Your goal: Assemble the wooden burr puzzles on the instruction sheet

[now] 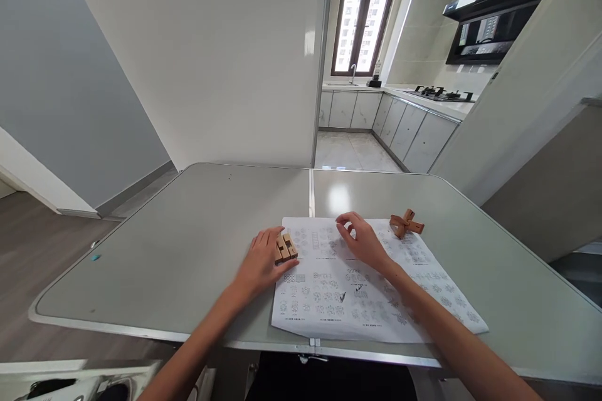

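A white instruction sheet [371, 301] printed with many small diagrams lies on the grey table [188, 244]. My left hand [261, 263] rests at the sheet's left edge, fingers closed around a small bundle of wooden puzzle bars [285, 247]. My right hand [362, 239] hovers over the upper middle of the sheet, fingers curled loosely and apart, holding nothing. An assembled wooden cross-shaped puzzle [406, 223] stands at the sheet's far right corner, a short way beyond my right hand and untouched.
A small teal object [96, 257] lies near the table's left edge. A seam [311, 185] splits the tabletop down the middle. Beyond the table a white wall [211, 56] and an open doorway lead to a kitchen with counters [423, 113].
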Tool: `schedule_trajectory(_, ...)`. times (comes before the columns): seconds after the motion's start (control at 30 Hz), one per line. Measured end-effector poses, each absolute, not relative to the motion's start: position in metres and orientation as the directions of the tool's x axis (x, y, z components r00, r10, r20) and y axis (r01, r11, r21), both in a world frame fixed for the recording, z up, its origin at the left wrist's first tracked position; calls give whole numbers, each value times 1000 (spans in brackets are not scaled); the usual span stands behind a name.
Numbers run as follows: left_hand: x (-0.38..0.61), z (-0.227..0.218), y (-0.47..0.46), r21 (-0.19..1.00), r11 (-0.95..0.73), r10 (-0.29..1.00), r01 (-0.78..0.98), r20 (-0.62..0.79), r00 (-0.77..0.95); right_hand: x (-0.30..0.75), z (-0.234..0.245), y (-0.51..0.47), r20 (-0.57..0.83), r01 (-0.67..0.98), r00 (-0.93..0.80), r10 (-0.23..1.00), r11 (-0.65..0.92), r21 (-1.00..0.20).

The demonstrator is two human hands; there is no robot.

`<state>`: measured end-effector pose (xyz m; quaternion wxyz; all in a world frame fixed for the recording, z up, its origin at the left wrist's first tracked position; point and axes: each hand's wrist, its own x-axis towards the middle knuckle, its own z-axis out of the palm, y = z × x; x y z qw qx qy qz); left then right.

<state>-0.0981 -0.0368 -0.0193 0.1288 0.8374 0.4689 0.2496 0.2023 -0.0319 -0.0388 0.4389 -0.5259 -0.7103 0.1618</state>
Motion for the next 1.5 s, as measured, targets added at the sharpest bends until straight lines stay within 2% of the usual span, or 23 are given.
schedule_trajectory(0.3, -102, -22, -34, 505, -489, 872, 711, 264, 413, 210, -52, -39, 434, 595, -16, 901, 358, -720)
schedule_trajectory(0.47, -101, -25, -27, 575, -475, 876, 666, 242, 416, 209, -52, -41, 410, 590, -37, 911, 351, -727)
schedule_trajectory(0.67, -94, -24, -23, 588, -506, 859, 631, 282, 427, 208, -49, -42, 404, 573, -43, 914, 354, -739)
schedule_trajectory(0.83, -72, -16, -19, 569, -591, 802, 572, 341, 490, 208, -41, -43, 323, 450, -76, 943, 322, -833)
schedule_trajectory(0.97, -46, -10, -18, 556, -674, 729, 487, 396, 558, 209, -40, -41, 180, 258, -169, 969, 219, -941)
schedule_trajectory(1.1, -23, -9, -18, 568, -716, 676, 406, 420, 605, 210, -45, -37, 103, 115, -233, 967, 132, -984)
schedule_trajectory(1.27, -10, -16, -14, 630, -698, 661, 341, 384, 644, 210, -48, -37, 65, 73, -247, 967, 85, -994)
schedule_trajectory(1.5, -12, -28, -9, 704, -610, 718, 362, 299, 629, 210, -42, -38, 63, 103, -202, 977, 85, -991)
